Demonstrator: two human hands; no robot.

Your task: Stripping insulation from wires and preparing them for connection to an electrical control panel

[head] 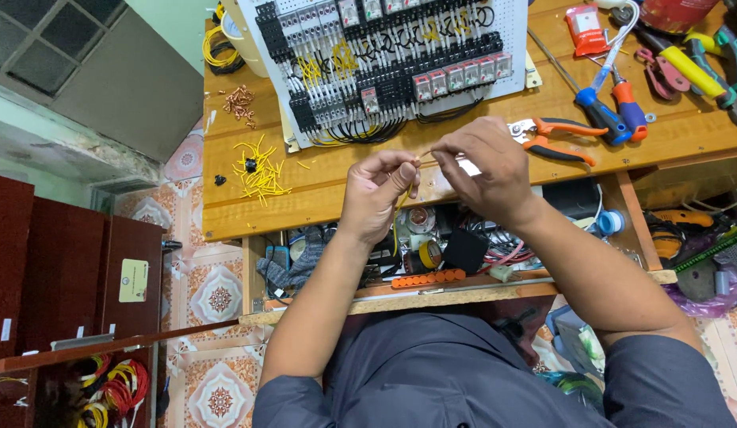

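Observation:
My left hand (pixel 379 192) and my right hand (pixel 481 162) are raised together over the front edge of a wooden workbench (pixel 321 186). Between their fingertips they pinch a short yellow wire (pixel 401 202), whose bare end points toward my right fingers while the rest hangs down below my left hand. Behind the hands lies a white perforated panel (pixel 507 24) packed with rows of relays, terminal blocks and black and yellow wiring. Orange-handled cutters (pixel 555 139) lie just right of my right hand.
Yellow wire offcuts (pixel 261 170) and copper ferrules (pixel 239 101) are scattered at the bench's left. Screwdrivers (pixel 614 107) and pliers (pixel 701 67) lie at the right. A lower shelf (pixel 432 273) holds tape rolls and clutter. Dark red cabinets (pixel 59 269) and wire coils (pixel 115 388) stand left.

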